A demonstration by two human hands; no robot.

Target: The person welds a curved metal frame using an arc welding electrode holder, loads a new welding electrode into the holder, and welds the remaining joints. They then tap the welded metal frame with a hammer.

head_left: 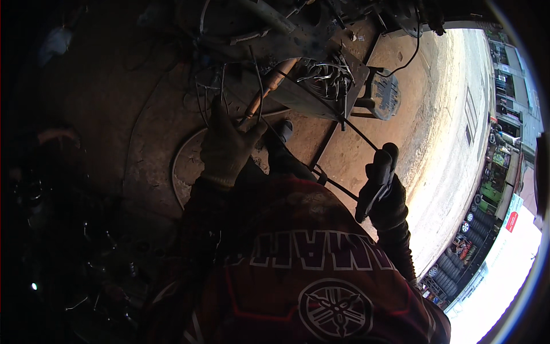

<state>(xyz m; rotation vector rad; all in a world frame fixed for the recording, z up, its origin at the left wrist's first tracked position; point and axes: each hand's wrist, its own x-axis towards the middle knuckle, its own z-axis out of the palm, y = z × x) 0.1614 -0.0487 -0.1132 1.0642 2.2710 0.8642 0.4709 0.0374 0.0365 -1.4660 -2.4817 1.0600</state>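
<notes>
Rod (358,133), thin, dark, slants from metal frame (321,86) to lower right. Left hand (226,149), gloved, fingers spread, pressing wire tangle beside pipe (269,92). Right hand (385,186), gloved, fist closed round holder clamping rod. Advice: brace left, keep rod steady at joint.

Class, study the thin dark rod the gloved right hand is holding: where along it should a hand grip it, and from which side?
Grip the thin dark rod at its near, lower end, coming from the person's right, as the right hand does. The rod slants up toward the cluttered metal stand, so its far end is crowded; the near end lies free over bare floor.
</notes>
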